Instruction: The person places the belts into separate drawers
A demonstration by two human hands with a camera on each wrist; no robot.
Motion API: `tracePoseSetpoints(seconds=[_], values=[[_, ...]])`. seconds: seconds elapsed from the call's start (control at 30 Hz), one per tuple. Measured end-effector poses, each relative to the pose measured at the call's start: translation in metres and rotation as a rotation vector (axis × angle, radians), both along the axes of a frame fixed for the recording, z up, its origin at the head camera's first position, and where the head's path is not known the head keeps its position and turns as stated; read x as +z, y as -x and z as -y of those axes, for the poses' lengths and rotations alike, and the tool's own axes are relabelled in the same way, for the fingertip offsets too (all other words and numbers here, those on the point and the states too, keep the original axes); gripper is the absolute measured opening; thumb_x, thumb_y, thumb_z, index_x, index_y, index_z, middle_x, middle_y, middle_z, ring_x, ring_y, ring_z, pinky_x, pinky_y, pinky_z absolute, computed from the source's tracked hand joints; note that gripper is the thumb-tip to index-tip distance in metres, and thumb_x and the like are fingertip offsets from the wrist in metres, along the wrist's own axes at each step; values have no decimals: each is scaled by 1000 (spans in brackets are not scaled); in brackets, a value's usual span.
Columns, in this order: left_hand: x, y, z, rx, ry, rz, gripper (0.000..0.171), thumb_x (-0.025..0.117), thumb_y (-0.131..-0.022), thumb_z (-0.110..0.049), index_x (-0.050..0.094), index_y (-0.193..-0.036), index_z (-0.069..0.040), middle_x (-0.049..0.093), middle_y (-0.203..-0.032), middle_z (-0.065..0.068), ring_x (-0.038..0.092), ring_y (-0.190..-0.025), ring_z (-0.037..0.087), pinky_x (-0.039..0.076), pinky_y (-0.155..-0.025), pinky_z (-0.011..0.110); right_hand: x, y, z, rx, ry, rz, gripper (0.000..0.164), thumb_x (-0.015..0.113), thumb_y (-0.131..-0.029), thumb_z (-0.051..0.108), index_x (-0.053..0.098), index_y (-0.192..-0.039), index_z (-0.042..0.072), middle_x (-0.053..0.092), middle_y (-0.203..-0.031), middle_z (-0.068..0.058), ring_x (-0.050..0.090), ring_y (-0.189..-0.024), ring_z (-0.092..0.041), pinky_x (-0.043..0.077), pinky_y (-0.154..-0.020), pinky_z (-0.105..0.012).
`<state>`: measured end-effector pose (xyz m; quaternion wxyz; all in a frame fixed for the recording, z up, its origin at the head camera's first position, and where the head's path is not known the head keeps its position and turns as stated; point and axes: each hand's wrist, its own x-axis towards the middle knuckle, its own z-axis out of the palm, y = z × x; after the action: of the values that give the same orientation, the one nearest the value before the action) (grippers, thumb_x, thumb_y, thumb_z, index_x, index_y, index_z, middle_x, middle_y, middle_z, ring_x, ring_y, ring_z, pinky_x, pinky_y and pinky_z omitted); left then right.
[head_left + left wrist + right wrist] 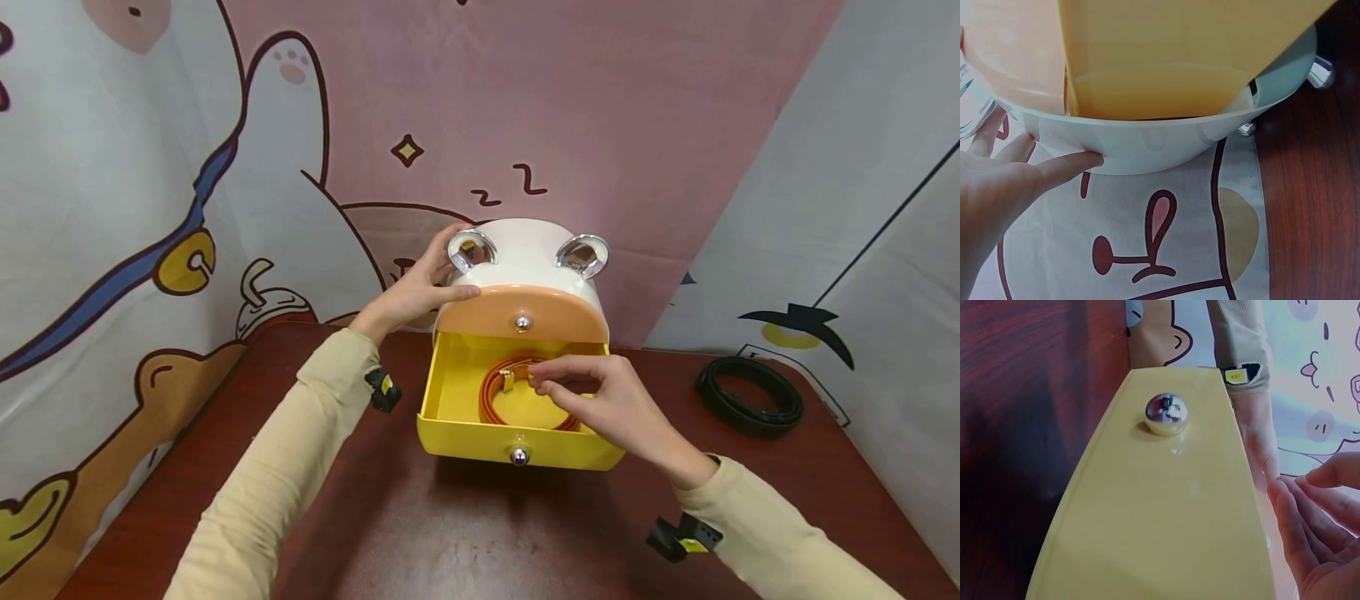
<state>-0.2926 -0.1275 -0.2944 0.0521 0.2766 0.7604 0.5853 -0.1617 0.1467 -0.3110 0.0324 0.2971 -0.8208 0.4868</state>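
A white storage box [525,250] with chrome ears stands on the table, its peach upper drawer [480,312] closed. Below it, the yellow drawer [465,437] is pulled out. Inside lies a coiled orange belt [489,400] with a gold buckle [507,380]. My left hand [420,283] rests on the box's upper left side, fingers spread by the ear; the left wrist view shows those fingers [1079,164] against the white wall. Over the drawer's right part hovers my right hand [600,392], fingertips close to the belt. Nothing shows between its fingers [1291,519] in the right wrist view.
A coiled black belt [723,408] lies on the right of the dark red-brown table [480,533]. Behind the box hangs a cartoon-printed cloth [637,125]. A round chrome knob [519,456] juts from the yellow drawer's front.
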Motion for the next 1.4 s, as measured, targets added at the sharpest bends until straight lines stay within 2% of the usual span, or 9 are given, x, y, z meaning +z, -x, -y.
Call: tracePoseSetpoints(seconds=[0.13,0.3,0.43,0.57,0.8,0.9,1.17,1.4], values=[[0,-1,0,8,5,3,92,71,-88,-7,11,-154,-29,27,-155,6,23,-142,28,21,-111,53,-1,-4,2,47,28,26,17,68,-90,6,74,-106,4,72,-92,-3,69,-80,-17,57,-59,-38],[-1,0,1,17,11,3,90,71,-88,-10,13,-153,-30,28,-154,4,24,-142,26,22,-111,53,-6,-9,5,115,21,-2,16,67,-90,4,74,-105,5,72,-91,-2,69,-80,-23,57,-67,-32],[-1,0,1,19,21,-4,90,72,-88,-11,12,-154,-29,29,-154,3,24,-142,26,22,-111,52,-9,-13,6,136,8,-18,16,67,-90,4,74,-104,5,72,-90,0,69,-80,-19,56,-68,-29],[-1,-1,2,22,22,-5,89,72,-88,-12,14,-153,-32,30,-154,2,24,-142,25,22,-111,52,-11,-17,5,157,2,7,15,67,-91,6,74,-104,4,73,-91,-2,69,-81,-16,56,-67,-31],[0,-1,2,28,30,-3,90,72,-88,-13,13,-152,-34,28,-155,2,23,-142,24,20,-111,53,-14,-25,4,191,13,118,18,67,-92,10,72,-108,3,72,-94,-4,70,-81,-18,57,-71,-32],[-1,-1,1,32,33,-5,90,72,-88,-13,13,-152,-35,27,-155,2,24,-142,24,20,-111,53,-17,-28,3,205,23,135,19,66,-93,8,71,-109,1,72,-93,-5,70,-77,-18,57,-67,-33],[-1,-1,1,39,31,-1,89,73,-88,-14,14,-152,-35,28,-155,1,24,-142,23,20,-111,53,-26,-32,3,283,84,110,19,64,-92,2,69,-109,-5,72,-87,-5,68,-68,-16,57,-59,-34],[-1,-1,1,41,29,4,90,73,-88,-14,14,-152,-36,29,-154,1,25,-142,24,22,-111,52,-34,-37,7,283,93,167,18,65,-91,2,70,-107,-4,71,-89,-5,68,-67,-16,57,-59,-36]])
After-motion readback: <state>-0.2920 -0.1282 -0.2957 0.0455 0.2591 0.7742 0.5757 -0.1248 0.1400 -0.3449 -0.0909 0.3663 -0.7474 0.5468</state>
